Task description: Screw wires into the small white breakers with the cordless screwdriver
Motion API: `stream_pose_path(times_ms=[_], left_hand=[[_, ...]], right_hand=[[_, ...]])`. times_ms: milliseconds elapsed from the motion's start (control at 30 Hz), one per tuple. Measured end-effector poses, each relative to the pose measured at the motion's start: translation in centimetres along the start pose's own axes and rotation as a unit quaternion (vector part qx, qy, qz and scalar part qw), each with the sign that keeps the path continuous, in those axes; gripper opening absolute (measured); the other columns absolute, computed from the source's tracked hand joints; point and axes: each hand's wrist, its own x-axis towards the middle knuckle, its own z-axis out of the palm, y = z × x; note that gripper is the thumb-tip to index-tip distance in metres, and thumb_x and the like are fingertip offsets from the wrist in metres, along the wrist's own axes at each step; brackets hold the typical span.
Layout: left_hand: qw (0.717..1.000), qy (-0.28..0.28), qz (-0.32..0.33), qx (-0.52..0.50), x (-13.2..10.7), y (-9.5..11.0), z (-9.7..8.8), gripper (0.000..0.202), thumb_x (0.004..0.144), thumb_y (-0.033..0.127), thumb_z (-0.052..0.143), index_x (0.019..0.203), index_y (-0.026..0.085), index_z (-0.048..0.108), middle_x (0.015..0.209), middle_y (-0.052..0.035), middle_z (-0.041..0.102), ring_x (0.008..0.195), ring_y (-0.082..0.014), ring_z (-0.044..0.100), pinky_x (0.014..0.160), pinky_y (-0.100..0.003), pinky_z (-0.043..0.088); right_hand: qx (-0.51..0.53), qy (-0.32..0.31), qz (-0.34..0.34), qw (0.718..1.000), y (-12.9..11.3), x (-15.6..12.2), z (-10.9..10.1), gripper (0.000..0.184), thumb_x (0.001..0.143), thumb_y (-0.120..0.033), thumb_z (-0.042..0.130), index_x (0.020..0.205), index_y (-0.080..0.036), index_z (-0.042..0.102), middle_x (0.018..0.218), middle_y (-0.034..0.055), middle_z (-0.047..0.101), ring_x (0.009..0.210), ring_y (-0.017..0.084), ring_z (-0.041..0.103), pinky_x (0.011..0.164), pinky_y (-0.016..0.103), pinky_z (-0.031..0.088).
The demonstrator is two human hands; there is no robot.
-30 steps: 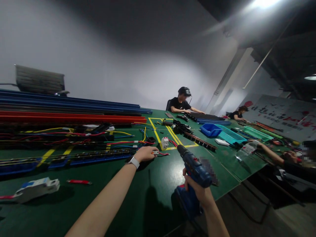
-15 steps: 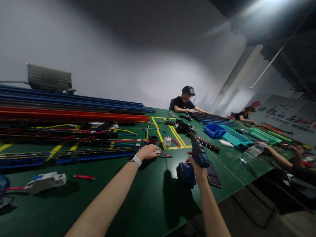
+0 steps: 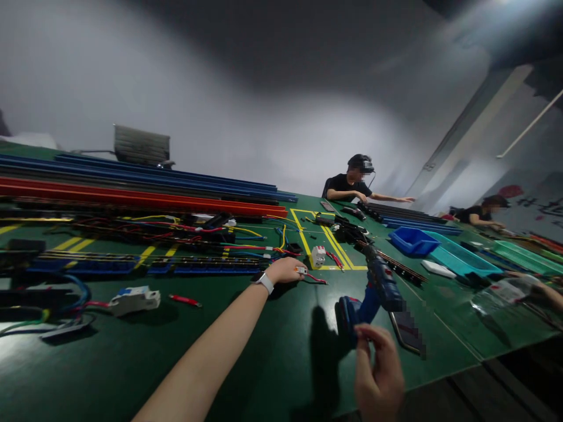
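Markings on the cordless drill (image 3: pixel 384 281) too blurred to read; wall lettering (image 3: pixel 525 206) at right is dark characters, blurred and cut off, can't read. Left hand (image 3: pixel 284 271) pinches 1 white-and-orange connector (image 3: pixel 301 270) just above the table (image 3: pixel 272 351), red lead (image 3: pixel 317 280) trailing right. Right hand (image 3: pixel 379 366) is off the drill's grip, thumb and fingertips close together beside the battery base (image 3: pixel 349 316); can't tell if they touch it or pinch anything. Counts: 1 drill, upright on its base; 1 phone (image 3: pixel 408 331) right of it; 2 white breaker-type blocks, one (image 3: pixel 318 257) by the yellow tape, one (image 3: pixel 134 300) far left with blue on top; 2 loose red leads, one beside each block ( (image 3: pixel 335 261), (image 3: pixel 185 300)); 1 blue bin (image 3: pixel 413 241); 2 teal trays (image 3: pixel 461 253), (image 3: pixel 525 258); 1 chair (image 3: pixel 141 144) behind the rails.
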Motion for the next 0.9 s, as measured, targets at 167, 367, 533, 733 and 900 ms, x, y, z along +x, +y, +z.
stream_pose_path(times_ms=[167, 367, 533, 733, 900], left_hand=[[1.000, 0.000, 0.008, -0.015, 0.2, 0.0, 0.1, 0.037, 0.076, 0.034, 0.061, 0.111, 0.024, 0.069, 0.108, -0.0042, 0.072, 0.093, -0.0205, 0.064, 0.083, -0.027, 0.046], [0.998, 0.040, -0.006, -0.048, 0.6, -0.6, 0.7, 0.020, 0.076, 0.026, 0.056, 0.091, 0.018, 0.067, 0.096, -0.0097, 0.070, 0.085, -0.0219, 0.064, 0.078, -0.030, 0.047], [0.975, 0.128, 0.022, -0.181, 0.6, -1.1, 0.8, 0.047, 0.072, 0.025, 0.064, 0.115, 0.019, 0.049, 0.109, -0.0093, 0.062, 0.096, -0.0201, 0.059, 0.088, -0.033, 0.047], [0.935, 0.212, 0.008, -0.284, 0.3, 0.5, -3.0, 0.026, 0.086, 0.030, 0.049, 0.110, 0.018, 0.046, 0.110, -0.0101, 0.057, 0.099, -0.0173, 0.057, 0.091, -0.035, 0.045], [0.977, 0.200, -0.018, -0.075, -3.2, 0.0, -9.1, 0.023, 0.082, 0.020, 0.048, 0.103, 0.019, 0.057, 0.104, -0.0067, 0.064, 0.095, -0.0173, 0.059, 0.089, -0.031, 0.045]], right_hand=[[-0.042, -0.203, -0.040, 0.978, 1.9, 6.0, 10.2, 0.063, 0.073, -0.005, 0.049, 0.134, -0.019, 0.046, 0.132, 0.0127, 0.050, 0.127, 0.026, 0.044, 0.108, 0.046, 0.035], [-0.128, -0.344, 0.017, 0.930, 9.3, 8.0, 18.1, 0.087, 0.062, -0.004, 0.054, 0.146, -0.008, 0.029, 0.137, 0.0218, 0.048, 0.127, 0.030, 0.047, 0.106, 0.043, 0.036], [-0.137, -0.309, 0.001, 0.941, 10.6, 6.3, 18.8, 0.092, 0.070, -0.024, 0.063, 0.151, -0.016, 0.019, 0.143, 0.0169, 0.045, 0.130, 0.031, 0.044, 0.105, 0.044, 0.034], [-0.134, -0.268, -0.027, 0.954, 10.3, 5.7, 18.7, 0.084, 0.078, -0.045, 0.063, 0.149, -0.025, 0.022, 0.142, 0.0107, 0.047, 0.127, 0.029, 0.046, 0.102, 0.043, 0.035], [-0.144, -0.271, -0.021, 0.952, 10.2, 5.9, 18.6, 0.078, 0.077, -0.051, 0.063, 0.143, -0.023, 0.033, 0.134, 0.0120, 0.052, 0.122, 0.030, 0.049, 0.097, 0.043, 0.037]])
